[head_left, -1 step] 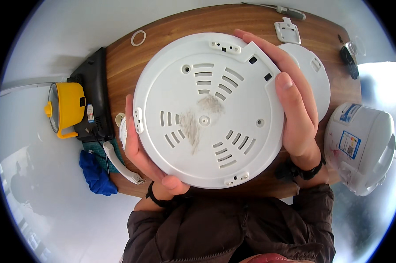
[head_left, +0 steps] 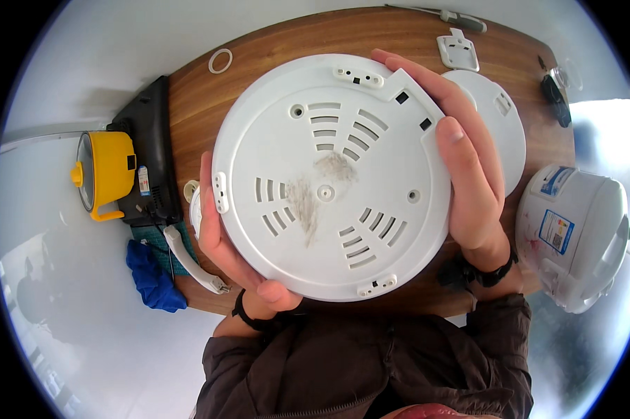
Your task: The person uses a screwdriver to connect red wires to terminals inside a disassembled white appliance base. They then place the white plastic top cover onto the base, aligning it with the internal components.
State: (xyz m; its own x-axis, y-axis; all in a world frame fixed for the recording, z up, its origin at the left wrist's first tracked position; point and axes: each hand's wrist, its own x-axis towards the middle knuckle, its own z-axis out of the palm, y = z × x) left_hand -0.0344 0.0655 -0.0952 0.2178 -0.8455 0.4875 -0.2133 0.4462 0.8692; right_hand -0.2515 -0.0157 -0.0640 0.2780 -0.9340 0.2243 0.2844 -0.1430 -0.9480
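A round white plastic appliance base (head_left: 378, 167) is held up between my hands, with its vented face toward me. It has slots in three groups, small feet at the rim and a grey-brown smudge near the centre. My left hand (head_left: 234, 255) grips the lower left rim, its thumb at the bottom edge. On the right rim, my right hand (head_left: 468, 167) is wrapped round the edge beside two square holes, thumb on the near face. A white round lid-like part (head_left: 503, 140) lies behind my right hand, partly hidden.
The wooden table (head_left: 196, 105) carries a white ring (head_left: 220, 61), a white bracket (head_left: 458, 52) and a screwdriver (head_left: 463, 20). On the left are a yellow pot (head_left: 112, 164), a black panel (head_left: 154, 140), a white curved handle (head_left: 189, 262) and a blue cloth (head_left: 151, 276). A white rice cooker body (head_left: 587, 237) stands right.
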